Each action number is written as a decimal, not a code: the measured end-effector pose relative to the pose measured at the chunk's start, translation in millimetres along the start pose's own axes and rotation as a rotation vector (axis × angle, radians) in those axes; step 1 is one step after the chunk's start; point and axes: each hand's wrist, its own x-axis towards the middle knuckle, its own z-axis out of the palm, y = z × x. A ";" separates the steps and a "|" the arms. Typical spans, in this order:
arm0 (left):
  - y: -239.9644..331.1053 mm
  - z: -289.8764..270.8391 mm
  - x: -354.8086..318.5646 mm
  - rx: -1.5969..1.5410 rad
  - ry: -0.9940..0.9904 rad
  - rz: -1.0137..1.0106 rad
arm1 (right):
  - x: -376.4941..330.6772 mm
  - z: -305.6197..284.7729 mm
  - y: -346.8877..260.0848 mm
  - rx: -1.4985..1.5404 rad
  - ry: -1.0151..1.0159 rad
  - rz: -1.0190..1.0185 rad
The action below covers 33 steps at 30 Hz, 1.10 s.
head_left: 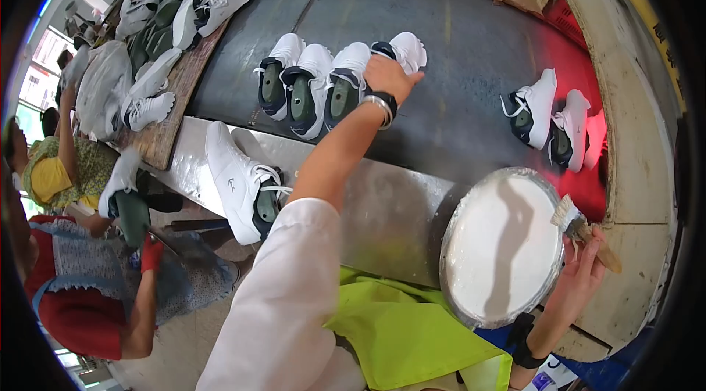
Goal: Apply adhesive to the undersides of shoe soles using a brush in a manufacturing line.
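My left hand (pixel 390 81), with a dark band and a bracelet at the wrist, reaches across to a white sneaker (pixel 409 51) with a dark lining. It is closed on that shoe; the fingertips are hidden. Three more white sneakers (pixel 300 93) stand beside it in a row, with dark green lasts inside. At the lower right my right hand (pixel 579 266) grips a brush (pixel 565 212) by its wooden handle, its pale bristles beside the rim of a round basin (pixel 446 244) of white liquid. Another white sneaker (pixel 239 184) rests near my left forearm.
The shoes stand on a dark conveyor belt (pixel 471 45) behind a metal ledge (pixel 382 207). Two sneakers (pixel 537 104) sit at the right by a red-lit machine opening. At left, a wooden board (pixel 184 90) bears more shoes, and a co-worker in red (pixel 81 303) handles one.
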 end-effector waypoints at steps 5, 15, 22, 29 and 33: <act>-109.8 18.1 64.8 0.123 -0.151 0.243 | -15.0 18.4 -9.7 0.053 -0.062 0.007; -60.7 -28.3 7.7 -1.092 -0.651 -0.482 | -49.9 5.7 37.4 -0.103 -0.143 0.145; -68.7 -161.3 -192.5 -1.453 -0.788 -0.146 | -22.9 12.2 92.0 -0.292 -0.118 -0.018; -126.1 -130.2 -294.1 -1.498 -1.089 -0.624 | -24.2 29.7 78.0 -0.959 -0.197 -0.158; -91.5 -137.4 -289.5 -1.522 -1.227 -0.702 | -14.4 14.3 81.6 -0.403 -0.079 -0.211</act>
